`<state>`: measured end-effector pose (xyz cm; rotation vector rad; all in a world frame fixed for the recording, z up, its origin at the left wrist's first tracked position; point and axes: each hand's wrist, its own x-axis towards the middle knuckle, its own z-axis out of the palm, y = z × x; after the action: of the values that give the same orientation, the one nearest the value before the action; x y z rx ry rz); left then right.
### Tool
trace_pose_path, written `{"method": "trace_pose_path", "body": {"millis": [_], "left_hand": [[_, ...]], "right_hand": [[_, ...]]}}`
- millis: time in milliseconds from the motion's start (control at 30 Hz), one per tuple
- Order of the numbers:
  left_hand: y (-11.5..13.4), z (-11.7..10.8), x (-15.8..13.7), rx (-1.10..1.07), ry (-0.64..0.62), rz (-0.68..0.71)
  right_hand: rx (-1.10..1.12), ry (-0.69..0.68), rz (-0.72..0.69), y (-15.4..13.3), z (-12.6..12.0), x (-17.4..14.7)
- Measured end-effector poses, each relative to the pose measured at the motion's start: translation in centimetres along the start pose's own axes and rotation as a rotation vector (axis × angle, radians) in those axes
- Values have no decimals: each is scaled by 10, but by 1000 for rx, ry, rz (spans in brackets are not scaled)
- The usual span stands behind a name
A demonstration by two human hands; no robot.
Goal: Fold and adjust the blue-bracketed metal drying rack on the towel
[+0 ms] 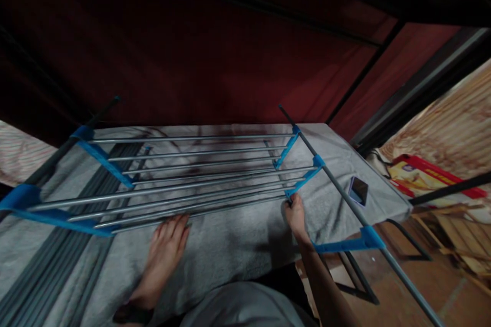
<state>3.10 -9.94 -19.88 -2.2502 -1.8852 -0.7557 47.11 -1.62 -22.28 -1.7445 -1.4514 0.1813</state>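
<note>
Through the head camera, I saw the left hand [168,239] nearest me on its side, back up and fingers stretched out, with a dark band [133,313] on its wrist. Its fingertips met the front bar [230,208], but I could not tell if they curled around it. The right hand [295,218] pinched the low tip of the right blue end piece [305,180].

The rack [215,182] was just past the fingers, over the table's grey cloth [230,250]. Its long way ran from left to right, across both arms. The right hand was at the very end of the front bar, while the left hand was some way in from the other end. Cloth lay between the hands, so they had room to slide.

The right side was tighter. A blue arm [341,246] stuck out by the right forearm, joined to a slanted pole [341,192] that went past the table edge. On the left, loose poles [49,260] lay under the rack. A phone [358,191] sat beyond the slanted pole. Farther off were a red and yellow box [429,173] and a dark red wall [215,61] behind the table.
</note>
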Motion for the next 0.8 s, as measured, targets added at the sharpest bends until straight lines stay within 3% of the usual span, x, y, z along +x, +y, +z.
{"method": "trace_pose_path", "body": {"millis": [133,300,800], "left_hand": [[5,19,24,11,-80,61],[-5,24,31,1,-98,54],[3,4,38,-74,-157,31]], "right_hand": [[0,2,34,-2,1,2],[-25,31,82,-4,5,3],[-116,34,104,-12,8,4]]}}
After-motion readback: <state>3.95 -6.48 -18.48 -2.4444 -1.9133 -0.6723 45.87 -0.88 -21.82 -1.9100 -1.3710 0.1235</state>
